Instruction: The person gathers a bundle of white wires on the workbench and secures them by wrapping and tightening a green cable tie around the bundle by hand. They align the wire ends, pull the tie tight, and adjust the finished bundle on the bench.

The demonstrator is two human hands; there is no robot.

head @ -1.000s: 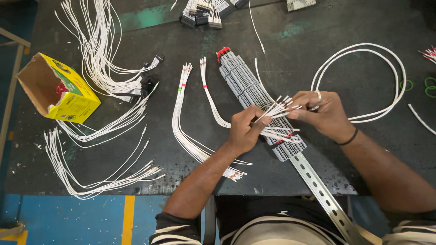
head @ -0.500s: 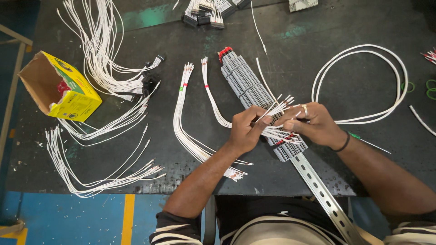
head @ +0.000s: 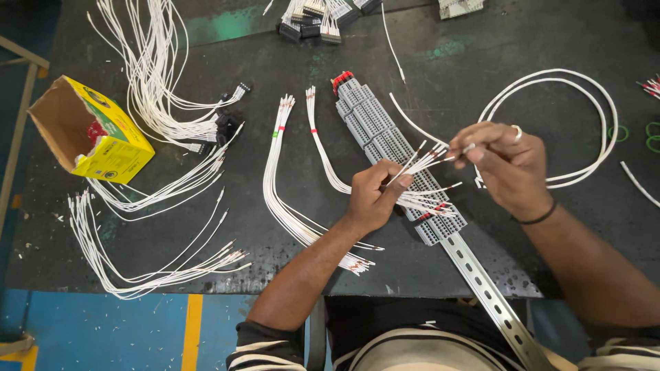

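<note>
Your left hand [head: 375, 196] pinches a fan of thin white wires [head: 419, 161] over the grey terminal block strip [head: 392, 148], which sits on a metal rail [head: 491, 299] running from the counter's middle out over its near edge. Your right hand [head: 505, 165] has its fingers closed on 1 wire end drawn from that fan. The loose ends splay close together, so you could seat a wire in the wrong slot, or tug a neighbour out of your left fingers. The overhanging rail could tip if your forearm leans on it. The counter [head: 447, 62] is dark, scuffed and stained green toward the far edge, crowded with wire bundles [head: 165, 103], a yellow carton [head: 93, 134] near the left edge and a looped cable [head: 584, 130] toward the right. Blue floor [head: 89, 330] with a yellow stripe lies below.
</note>
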